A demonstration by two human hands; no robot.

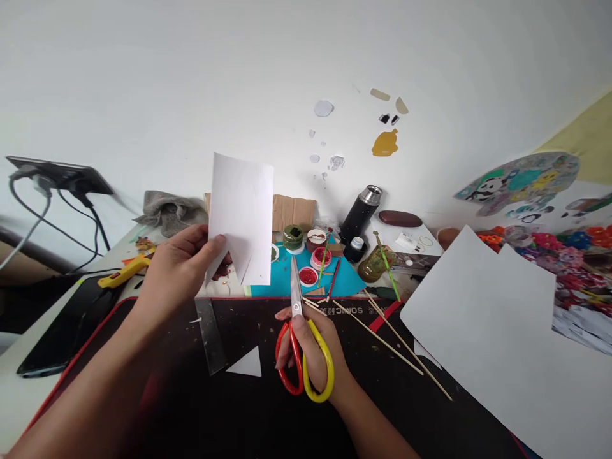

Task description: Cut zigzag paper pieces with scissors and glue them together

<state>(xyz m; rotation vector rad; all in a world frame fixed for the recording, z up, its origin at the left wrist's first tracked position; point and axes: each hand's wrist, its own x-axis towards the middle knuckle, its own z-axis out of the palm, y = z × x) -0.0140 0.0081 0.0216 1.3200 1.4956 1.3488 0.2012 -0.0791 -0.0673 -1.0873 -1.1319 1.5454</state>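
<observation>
I have the left hand's (179, 264) fingers pinched on a white paper sheet (241, 210), held raised by its left edge. Right hand (320, 341): fingers gripping red-and-yellow scissors (297, 307) — blades together, tips near the sheet's right side. Below, on the black mat (229, 421) — a white paper triangle (247, 363) beside a transparent ruler (210, 335). Beyond: blue sheet (268, 288).

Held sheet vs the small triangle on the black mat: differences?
Pose: the held sheet is raised upright in the left hand; the triangle lies flat on the black mat.
Size: the held sheet is clearly larger than the triangle.
Outline: the held sheet is roughly rectangular, the triangle three-sided.
Shared: both are white.
</observation>
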